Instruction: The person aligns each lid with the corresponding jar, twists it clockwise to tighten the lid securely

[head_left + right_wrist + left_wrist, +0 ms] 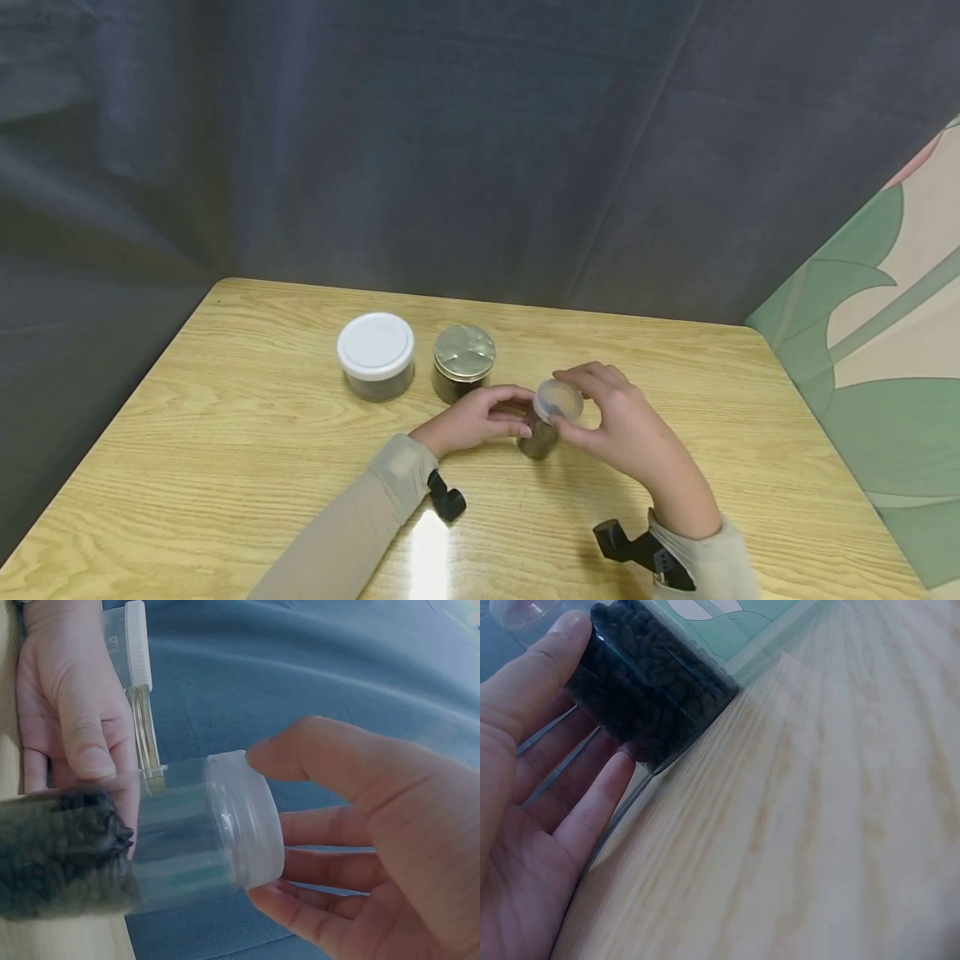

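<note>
A clear jar (536, 443), partly filled with dark, bean-like pieces, stands on the table right of centre. My left hand (478, 418) holds its side, thumb nearer me and fingers behind. In the left wrist view the dark contents of the jar (656, 686) show through the wall, with the left thumb and fingers round it. A translucent white lid (560, 398) tops the jar, and my right hand (628, 427) grips its rim between thumb and fingers. Seen from the right wrist, the lid (253, 825) sits on the jar's mouth; the jar's upper part holds nothing.
Left of the hands stand a tub with a white lid (376, 343) and a jar with a gold-coloured lid (464, 350), close behind the left hand. The wooden table (262, 467) ends at a dark cloth (450, 150); a leaf-patterned cloth (892, 400) hangs on the right.
</note>
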Demonstrator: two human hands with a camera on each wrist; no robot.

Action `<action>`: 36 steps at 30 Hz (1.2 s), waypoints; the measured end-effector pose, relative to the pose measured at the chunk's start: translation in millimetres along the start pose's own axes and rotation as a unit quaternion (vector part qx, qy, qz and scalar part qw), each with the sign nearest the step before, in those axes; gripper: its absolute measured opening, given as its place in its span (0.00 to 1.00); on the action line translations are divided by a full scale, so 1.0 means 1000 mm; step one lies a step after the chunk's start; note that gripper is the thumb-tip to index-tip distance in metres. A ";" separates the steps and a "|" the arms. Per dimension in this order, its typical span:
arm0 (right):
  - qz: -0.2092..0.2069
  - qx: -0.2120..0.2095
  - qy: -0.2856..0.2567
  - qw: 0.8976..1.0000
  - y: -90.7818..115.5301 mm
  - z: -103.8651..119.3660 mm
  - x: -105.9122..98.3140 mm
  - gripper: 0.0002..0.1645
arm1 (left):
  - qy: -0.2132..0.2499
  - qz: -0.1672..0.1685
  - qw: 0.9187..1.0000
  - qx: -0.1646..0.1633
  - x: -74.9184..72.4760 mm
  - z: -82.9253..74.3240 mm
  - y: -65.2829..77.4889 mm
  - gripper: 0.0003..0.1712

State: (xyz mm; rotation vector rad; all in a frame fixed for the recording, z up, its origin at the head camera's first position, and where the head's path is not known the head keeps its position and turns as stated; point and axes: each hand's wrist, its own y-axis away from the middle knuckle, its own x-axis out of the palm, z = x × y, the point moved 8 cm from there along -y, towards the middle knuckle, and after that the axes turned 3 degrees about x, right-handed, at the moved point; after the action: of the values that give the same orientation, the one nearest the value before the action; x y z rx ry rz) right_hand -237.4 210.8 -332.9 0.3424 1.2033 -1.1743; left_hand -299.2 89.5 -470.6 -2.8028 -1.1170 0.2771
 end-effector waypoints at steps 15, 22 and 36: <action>-0.033 0.021 0.011 0.999 -0.004 -0.004 0.002 0.23 | -0.015 0.000 1.000 0.004 -0.001 0.000 -0.001 0.29; -0.026 0.028 0.007 0.999 -0.003 -0.004 0.001 0.28 | -0.011 0.004 1.000 0.010 0.000 -0.001 -0.001 0.29; -0.005 -0.024 0.018 1.000 -0.002 0.003 0.003 0.23 | -0.006 0.004 1.000 0.007 0.000 -0.001 -0.001 0.29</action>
State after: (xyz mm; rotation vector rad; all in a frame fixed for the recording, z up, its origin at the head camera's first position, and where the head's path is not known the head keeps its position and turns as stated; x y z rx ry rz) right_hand -237.3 205.9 -334.1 0.3226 1.2643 -1.1493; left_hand -299.5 90.0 -469.7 -2.7970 -1.1018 0.3023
